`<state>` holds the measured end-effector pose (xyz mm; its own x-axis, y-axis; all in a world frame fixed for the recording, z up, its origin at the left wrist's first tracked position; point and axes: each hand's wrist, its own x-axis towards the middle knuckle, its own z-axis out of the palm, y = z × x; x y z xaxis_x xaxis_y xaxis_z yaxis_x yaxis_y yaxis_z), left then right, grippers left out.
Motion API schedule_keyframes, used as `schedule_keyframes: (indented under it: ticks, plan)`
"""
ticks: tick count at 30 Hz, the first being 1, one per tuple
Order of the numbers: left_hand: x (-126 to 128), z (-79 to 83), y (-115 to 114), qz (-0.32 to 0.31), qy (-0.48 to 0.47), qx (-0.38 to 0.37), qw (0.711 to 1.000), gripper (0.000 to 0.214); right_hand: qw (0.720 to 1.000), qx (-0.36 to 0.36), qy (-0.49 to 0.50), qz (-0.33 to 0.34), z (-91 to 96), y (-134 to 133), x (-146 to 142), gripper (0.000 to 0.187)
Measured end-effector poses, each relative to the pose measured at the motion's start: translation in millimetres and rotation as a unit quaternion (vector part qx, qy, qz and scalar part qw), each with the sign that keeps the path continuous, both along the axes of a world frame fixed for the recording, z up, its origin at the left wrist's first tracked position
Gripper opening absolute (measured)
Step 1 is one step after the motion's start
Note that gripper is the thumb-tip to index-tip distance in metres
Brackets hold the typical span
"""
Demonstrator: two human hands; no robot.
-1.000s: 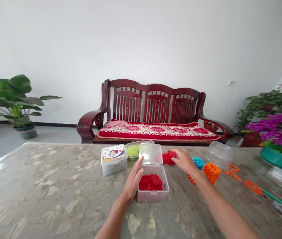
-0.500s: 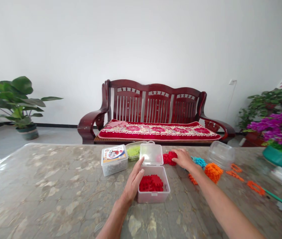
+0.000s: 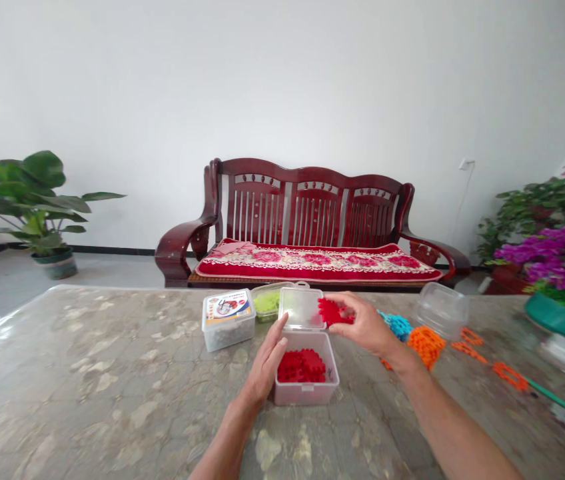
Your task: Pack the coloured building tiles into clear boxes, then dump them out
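Note:
A clear plastic box with its lid hinged up stands on the table and holds red toothed pieces. My left hand lies against the box's left wall, fingers stretched out. My right hand is closed on a clump of red pieces, held in the air just right of the lid and above the box's far right corner.
A closed white box with a printed label and a box of green pieces stand behind left. Blue and orange pieces, an empty clear tub, more orange bits and a potted purple flower lie right.
My right hand closed on the red clump that lay on the table behind the box, lifted it and brought it left toward the open box. My left hand stayed on the box.

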<state>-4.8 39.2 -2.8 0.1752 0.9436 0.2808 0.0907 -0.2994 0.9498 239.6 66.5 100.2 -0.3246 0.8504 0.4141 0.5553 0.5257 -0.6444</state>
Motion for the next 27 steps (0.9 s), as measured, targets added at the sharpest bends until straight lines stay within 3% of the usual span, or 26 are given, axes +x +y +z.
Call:
schedule_keyframes:
  ticks: [4, 8, 11, 14, 18, 22, 24, 27]
  plan:
    - [0, -1.5, 2, 0.0, -0.001, 0.006, 1.0, 0.061, 0.982, 0.054, -0.162, 0.083, 14.5, -27, -30, 0.055]
    - [1, -3.3, 3, -0.003, -0.005, 0.008, 1.0, 0.062, 0.948, 0.073, -0.281, 0.133, 4.6, -35, -48, 0.055]
    - [1, -3.6, 2, -0.002, -0.01, 0.009, 1.0, 0.062, 0.943, 0.043, -0.288, 0.164, -4.8, -34, -56, 0.057]
    - [1, -4.2, 2, 0.001, -0.012, 0.01, 1.0, 0.062, 0.955, 0.007, -0.242, 0.171, -9.9, -31, -55, 0.058]
    - [1, -3.5, 3, -0.001, -0.01, 0.012, 1.0, 0.06, 0.987, -0.001, -0.143, 0.076, -12.0, -18, -38, 0.039]
    - [1, -1.1, 2, 0.001, -0.009, 0.007, 1.0, 0.059, 0.991, 0.026, -0.08, -0.101, -22.5, 11, -6, 0.03]
    - [1, -0.2, 2, 0.0, -0.009, 0.004, 1.0, 0.059, 0.977, 0.009, -0.113, -0.178, -33.2, 26, 11, 0.035]
    - [1, -0.3, 2, -0.001, -0.013, 0.005, 1.0, 0.059, 0.954, -0.024, -0.224, -0.197, -50.5, 43, 29, 0.048]
